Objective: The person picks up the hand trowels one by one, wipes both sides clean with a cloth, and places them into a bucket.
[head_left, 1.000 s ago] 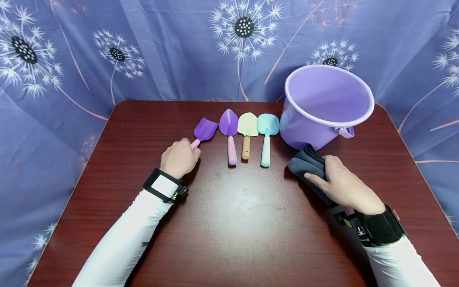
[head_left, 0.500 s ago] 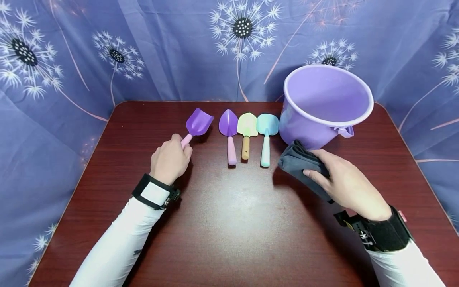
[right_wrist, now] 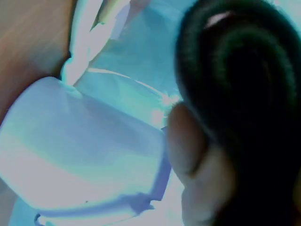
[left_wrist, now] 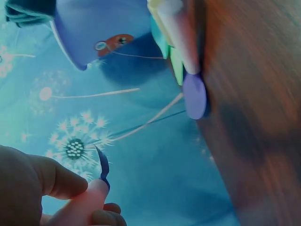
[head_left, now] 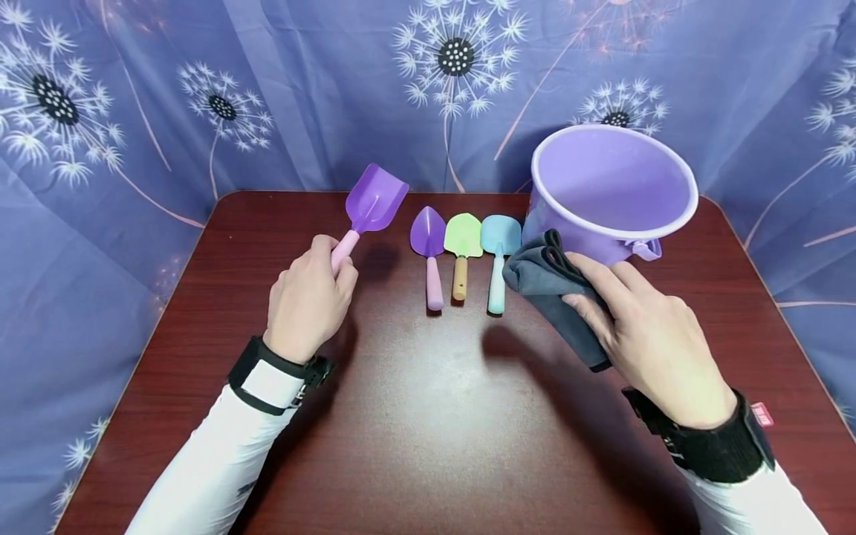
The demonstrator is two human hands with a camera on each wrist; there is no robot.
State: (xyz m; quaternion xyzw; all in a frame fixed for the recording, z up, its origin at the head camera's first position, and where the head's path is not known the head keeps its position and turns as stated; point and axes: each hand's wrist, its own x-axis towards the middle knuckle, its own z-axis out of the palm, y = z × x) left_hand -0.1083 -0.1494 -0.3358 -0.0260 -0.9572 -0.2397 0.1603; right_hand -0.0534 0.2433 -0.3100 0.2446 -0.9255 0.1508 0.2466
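left grip (head_left: 309, 293): holds purple scoop (head_left: 374, 199) lifted | right grip (head_left: 645, 334): clutches folded grey cloth (head_left: 550, 286)

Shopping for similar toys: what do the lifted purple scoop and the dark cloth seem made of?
Purple scoop with pink handle: looks like moulded plastic, smooth with a slight sheen. Dark grey folded cloth: soft, matte fabric, shown by its rolled folds; possibly microfibre.

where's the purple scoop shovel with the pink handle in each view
Head: the purple plastic scoop shovel with the pink handle is upper left of centre, lifted off the table by the left hand.
Left wrist: bottom left, pink handle between the fingers, blade edge-on.
Right wrist: not in it.
Shared landmark: the purple plastic bucket, top left in the left wrist view.
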